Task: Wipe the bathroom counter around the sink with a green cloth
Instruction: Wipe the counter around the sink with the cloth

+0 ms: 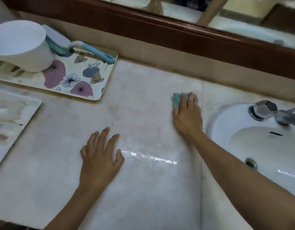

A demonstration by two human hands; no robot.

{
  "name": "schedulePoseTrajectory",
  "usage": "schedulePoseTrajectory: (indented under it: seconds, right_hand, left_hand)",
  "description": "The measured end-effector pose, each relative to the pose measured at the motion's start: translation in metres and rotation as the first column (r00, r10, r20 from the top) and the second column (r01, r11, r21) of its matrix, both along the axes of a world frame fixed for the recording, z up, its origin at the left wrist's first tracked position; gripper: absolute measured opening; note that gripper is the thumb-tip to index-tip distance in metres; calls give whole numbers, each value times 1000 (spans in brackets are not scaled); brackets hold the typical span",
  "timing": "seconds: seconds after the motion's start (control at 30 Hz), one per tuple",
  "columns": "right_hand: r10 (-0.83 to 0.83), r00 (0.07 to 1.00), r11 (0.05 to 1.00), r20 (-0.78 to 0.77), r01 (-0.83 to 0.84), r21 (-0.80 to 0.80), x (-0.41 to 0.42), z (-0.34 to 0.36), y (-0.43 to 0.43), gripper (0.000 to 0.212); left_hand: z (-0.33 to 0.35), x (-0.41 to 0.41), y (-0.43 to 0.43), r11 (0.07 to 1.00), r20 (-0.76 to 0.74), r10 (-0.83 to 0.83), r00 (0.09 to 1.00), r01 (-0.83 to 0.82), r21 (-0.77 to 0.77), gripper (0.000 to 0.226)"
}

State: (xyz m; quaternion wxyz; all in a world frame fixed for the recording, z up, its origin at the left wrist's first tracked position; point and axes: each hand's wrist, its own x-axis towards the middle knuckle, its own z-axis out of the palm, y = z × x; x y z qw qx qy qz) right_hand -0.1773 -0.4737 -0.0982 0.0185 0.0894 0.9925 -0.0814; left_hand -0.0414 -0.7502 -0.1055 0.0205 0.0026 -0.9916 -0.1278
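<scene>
- The green cloth (177, 100) is a small, folded, teal-green pad lying flat on the pale marbled counter (143, 188), just left of the sink (243, 146) and toward the back wall.
- The right hand (187, 117) lies on top of the cloth with fingers fairly straight, pressing it to the counter rather than curling round it.
- The left hand (100, 156) rests on the bare counter nearer the front edge, fingers spread and slightly bent, holding nothing. It is well apart from the cloth.
- Most of the cloth is hidden under the right fingers; only its left part and a sliver between two fingers show, so its full outline cannot be told.
- The sink is cut off at the right edge of the view, and the metal faucet (276, 113) on its rim is blurred and partly out of frame.
- A glossy wet streak (148, 156) runs across the counter between the two hands.
- At back left sits a floral tray (87, 77) carrying a white cup (22, 45) and a blue-handled brush (92, 50) leaning against the cup.
- A second tray (13, 113) at the far left edge is blurred and cut off, its contents unclear.
- A dark wooden frame (160, 30) runs along the back wall below a mirror (243, 14), whose reflection is too smeared to read.
</scene>
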Motion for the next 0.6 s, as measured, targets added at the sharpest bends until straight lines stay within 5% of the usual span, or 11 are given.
schedulePoseTrajectory:
  seconds: [0.13,0.27,0.37,0.47,0.6]
  right_hand:
    - [80,996,994,-41,-83,-72,-24,-10,-69,62]
    - [482,874,861,-65,-486,-151,118,-1,-107,62]
    - [610,792,783,-25,-607,-135,178,5,-45,61]
    - [512,859,858,15,-511,-44,138,0,12,60]
    - [159,986,987,-49,-161,-25,25,-8,4,59]
  left_hand:
    - [-3,0,0,1000,-17,10,1000,-10,-1,49]
    - [-4,0,-2,1000,-12,7,1000,-7,26,51]
    - [-3,1,-1,999,-17,13,1000,-12,33,50]
    - [-1,0,1,1000,-37,13,999,-13,12,48]
    - [-3,1,2,1000,-32,6,999,-7,-25,47]
